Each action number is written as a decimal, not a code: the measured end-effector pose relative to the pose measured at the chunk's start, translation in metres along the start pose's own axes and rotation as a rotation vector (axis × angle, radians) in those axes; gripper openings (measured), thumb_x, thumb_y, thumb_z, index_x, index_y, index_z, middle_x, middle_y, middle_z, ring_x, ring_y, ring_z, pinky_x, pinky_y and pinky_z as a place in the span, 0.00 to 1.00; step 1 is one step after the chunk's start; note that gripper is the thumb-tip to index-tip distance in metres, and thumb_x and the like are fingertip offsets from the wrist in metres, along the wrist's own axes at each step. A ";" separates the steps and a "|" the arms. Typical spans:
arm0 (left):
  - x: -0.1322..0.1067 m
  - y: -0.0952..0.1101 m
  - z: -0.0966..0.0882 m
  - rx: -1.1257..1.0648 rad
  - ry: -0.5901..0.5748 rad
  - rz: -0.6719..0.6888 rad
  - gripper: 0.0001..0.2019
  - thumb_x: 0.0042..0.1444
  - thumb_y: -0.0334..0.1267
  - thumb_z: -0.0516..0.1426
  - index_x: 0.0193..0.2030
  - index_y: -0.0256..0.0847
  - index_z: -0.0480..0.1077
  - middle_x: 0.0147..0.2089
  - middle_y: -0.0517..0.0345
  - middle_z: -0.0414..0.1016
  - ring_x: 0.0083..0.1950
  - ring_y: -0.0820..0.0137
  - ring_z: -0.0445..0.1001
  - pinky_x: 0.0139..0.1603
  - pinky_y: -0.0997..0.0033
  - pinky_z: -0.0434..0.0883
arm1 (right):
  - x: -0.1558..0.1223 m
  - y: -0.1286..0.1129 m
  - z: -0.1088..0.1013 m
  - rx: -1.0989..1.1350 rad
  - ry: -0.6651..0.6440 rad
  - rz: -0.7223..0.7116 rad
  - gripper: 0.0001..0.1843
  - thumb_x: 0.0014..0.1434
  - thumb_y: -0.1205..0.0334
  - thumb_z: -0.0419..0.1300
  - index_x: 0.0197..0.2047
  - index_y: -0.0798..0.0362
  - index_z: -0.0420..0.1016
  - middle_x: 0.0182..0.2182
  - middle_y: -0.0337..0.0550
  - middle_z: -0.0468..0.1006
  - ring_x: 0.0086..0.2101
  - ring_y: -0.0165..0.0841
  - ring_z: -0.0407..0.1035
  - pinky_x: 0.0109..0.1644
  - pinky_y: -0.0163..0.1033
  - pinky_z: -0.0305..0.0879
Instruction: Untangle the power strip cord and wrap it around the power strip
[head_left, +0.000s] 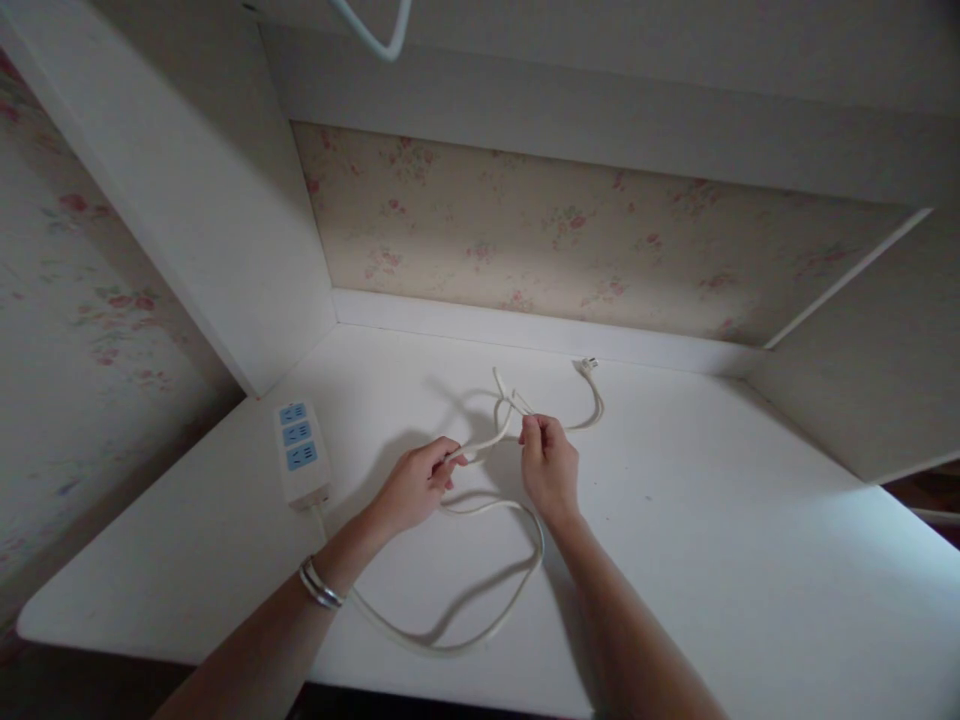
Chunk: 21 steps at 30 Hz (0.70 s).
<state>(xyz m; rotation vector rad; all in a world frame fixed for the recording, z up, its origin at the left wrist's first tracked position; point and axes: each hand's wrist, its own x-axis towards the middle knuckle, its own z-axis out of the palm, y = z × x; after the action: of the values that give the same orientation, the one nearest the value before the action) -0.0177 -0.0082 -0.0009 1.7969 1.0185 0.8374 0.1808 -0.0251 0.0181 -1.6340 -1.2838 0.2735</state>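
From my seat I see the white desk [712, 560] filling most of the lower view, boxed in by side panels, with the floral wall [480, 220] behind. My two hands meet over its middle. The cord [541, 545] leaves the strip's near end, passes the left forearm and makes a wide loop between my arms. My left hand [420, 480] is curled narrow around the cord; my right hand [551, 465] pinches it just beside a small tangle, though I cannot tell whether that is knotted. The strip [301, 450] lies at left, its white case holding three blue sockets [297, 432] in a row. The plug [589, 366] rests near the desk's back edge.
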 end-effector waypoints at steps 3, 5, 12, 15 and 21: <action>0.002 -0.005 0.001 0.008 0.009 0.056 0.13 0.51 0.26 0.48 0.36 0.38 0.73 0.30 0.57 0.75 0.30 0.72 0.72 0.30 0.76 0.67 | 0.006 0.006 -0.002 0.060 0.052 0.097 0.24 0.63 0.41 0.45 0.32 0.51 0.69 0.23 0.40 0.74 0.26 0.33 0.67 0.32 0.36 0.59; 0.003 -0.007 0.001 -0.035 0.009 0.129 0.15 0.45 0.23 0.47 0.31 0.38 0.72 0.33 0.55 0.76 0.34 0.71 0.73 0.36 0.73 0.68 | 0.010 0.012 -0.002 0.120 0.042 0.151 0.26 0.62 0.39 0.45 0.28 0.51 0.67 0.20 0.39 0.72 0.24 0.32 0.65 0.29 0.35 0.59; 0.008 -0.005 -0.005 -0.280 0.107 0.136 0.10 0.38 0.24 0.47 0.18 0.38 0.66 0.34 0.54 0.77 0.37 0.70 0.73 0.40 0.69 0.68 | 0.015 0.026 0.003 0.370 -0.021 0.365 0.25 0.59 0.36 0.47 0.32 0.51 0.66 0.25 0.41 0.76 0.18 0.29 0.65 0.22 0.35 0.61; 0.007 -0.001 -0.007 -0.411 0.140 0.099 0.09 0.41 0.25 0.50 0.16 0.38 0.66 0.35 0.54 0.78 0.38 0.68 0.73 0.42 0.67 0.68 | 0.015 0.028 0.005 0.431 -0.046 0.436 0.24 0.58 0.37 0.48 0.36 0.50 0.64 0.31 0.44 0.78 0.18 0.29 0.67 0.23 0.36 0.65; 0.005 0.008 -0.008 -0.590 0.150 0.077 0.09 0.39 0.25 0.52 0.16 0.39 0.69 0.36 0.55 0.77 0.39 0.68 0.71 0.45 0.66 0.67 | 0.015 0.035 0.010 0.471 -0.112 0.452 0.22 0.60 0.38 0.47 0.40 0.49 0.64 0.40 0.46 0.77 0.28 0.33 0.74 0.24 0.36 0.70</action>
<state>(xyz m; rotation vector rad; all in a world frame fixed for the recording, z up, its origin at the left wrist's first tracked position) -0.0202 -0.0033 0.0096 1.2876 0.6945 1.1906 0.2016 -0.0052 -0.0089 -1.4875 -0.8280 0.8852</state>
